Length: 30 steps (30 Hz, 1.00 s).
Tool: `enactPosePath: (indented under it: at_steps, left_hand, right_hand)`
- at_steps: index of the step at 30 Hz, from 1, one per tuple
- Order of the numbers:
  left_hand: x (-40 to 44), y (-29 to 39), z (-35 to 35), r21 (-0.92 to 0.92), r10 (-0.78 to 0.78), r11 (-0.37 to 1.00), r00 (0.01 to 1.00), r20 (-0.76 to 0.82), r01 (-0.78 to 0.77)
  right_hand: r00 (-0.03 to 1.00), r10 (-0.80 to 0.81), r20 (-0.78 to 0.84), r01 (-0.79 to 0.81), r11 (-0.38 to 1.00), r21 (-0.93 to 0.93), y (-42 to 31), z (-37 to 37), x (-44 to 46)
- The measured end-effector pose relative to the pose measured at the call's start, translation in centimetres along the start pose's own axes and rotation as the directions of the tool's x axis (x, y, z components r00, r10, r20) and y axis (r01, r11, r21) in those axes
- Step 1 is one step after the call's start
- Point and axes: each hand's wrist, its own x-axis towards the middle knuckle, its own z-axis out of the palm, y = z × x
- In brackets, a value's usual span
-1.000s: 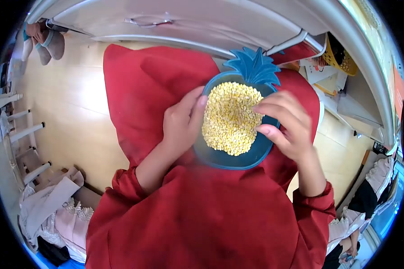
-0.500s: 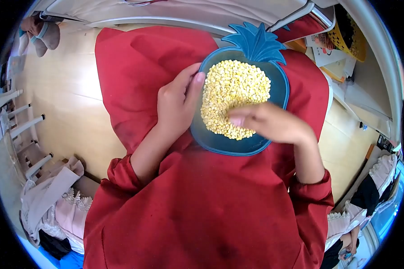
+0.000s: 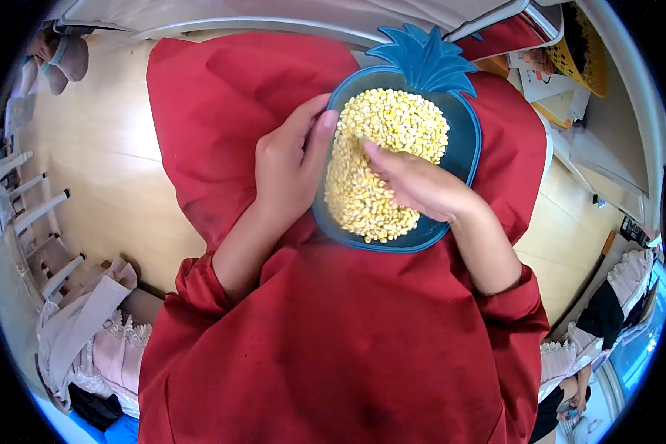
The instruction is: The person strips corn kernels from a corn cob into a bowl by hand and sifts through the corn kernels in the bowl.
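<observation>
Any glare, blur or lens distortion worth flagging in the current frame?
Head view: strong fisheye bowing, with black corners; head view: bright glare on the pale floor at left; head view: the yellow kernels just left of the right hand look smeared, while the left hand looks sharper.

right hand (image 3: 422, 181): fingers hidden, perhaps among kernels (image 3: 399, 118)

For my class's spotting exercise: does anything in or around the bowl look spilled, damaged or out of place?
Nothing stands out: the yellow grains lie inside the bowl, none visibly spilled on the red cloth. The left hand steadies the bowl, which shows no visible crack; whatever lies under the right hand is hidden.
</observation>
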Motion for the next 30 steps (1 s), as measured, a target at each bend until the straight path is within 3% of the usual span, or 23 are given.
enactPosePath:
  at_steps: [2, 5, 7, 8, 12, 15, 19, 22, 26, 30]
  left_hand:
    - [0.1, 0.4, -0.1, 0.033, 0.018, 0.999, 1.000, 0.001, -0.018]
    - [0.1, 0.5, -0.3, 0.019, -0.009, 1.000, 1.000, 0.019, 0.009]
    - [0.1, 0.4, -0.2, 0.008, 0.004, 1.000, 1.000, 0.012, -0.004]
    - [0.1, 0.3, -0.1, 0.001, 0.010, 1.000, 1.000, 0.008, -0.010]
    - [0.2, 0.6, -0.1, 0.026, 0.020, 0.999, 1.000, 0.001, -0.020]
    - [0.2, 0.6, -0.1, 0.018, 0.011, 1.000, 1.000, 0.002, -0.011]
    - [0.2, 0.5, -0.1, -0.006, 0.017, 1.000, 1.000, 0.000, -0.017]
    - [0.1, 0.1, 0.0, 0.003, 0.033, 0.999, 0.999, -0.006, -0.033]
    - [0.2, 0.1, -0.1, 0.010, 0.026, 1.000, 1.000, 0.003, -0.026]
    - [0.1, -0.1, 0.0, 0.003, 0.027, 1.000, 1.000, -0.006, -0.027]
  right_hand:
    - [0.996, 0.037, 0.081, -0.067, 0.910, 0.408, 0.6, 0.0, 0.8]
    - [0.939, -0.273, 0.208, 0.023, 0.654, 0.756, 1.8, -2.1, 1.0]
    - [0.977, -0.208, -0.038, 0.180, 0.725, 0.665, -0.9, -0.9, -1.3]
    - [0.974, -0.227, -0.013, 0.194, 0.802, 0.565, -0.8, -1.9, -2.3]
    - [0.953, -0.287, -0.094, 0.300, 0.872, 0.387, -2.6, -2.2, -6.1]
    - [0.943, -0.287, -0.169, 0.298, 0.954, 0.042, -2.9, -2.8, -7.8]
    - [0.915, -0.340, -0.217, 0.364, 0.928, 0.081, -1.7, -3.2, -7.4]
    - [0.887, -0.394, -0.240, 0.349, 0.913, -0.211, -1.6, -2.9, -7.0]
    - [0.907, -0.383, -0.174, 0.338, 0.910, -0.241, -1.2, -2.1, -6.2]
    - [0.948, -0.317, -0.038, 0.309, 0.940, -0.141, -0.7, -1.5, -5.1]
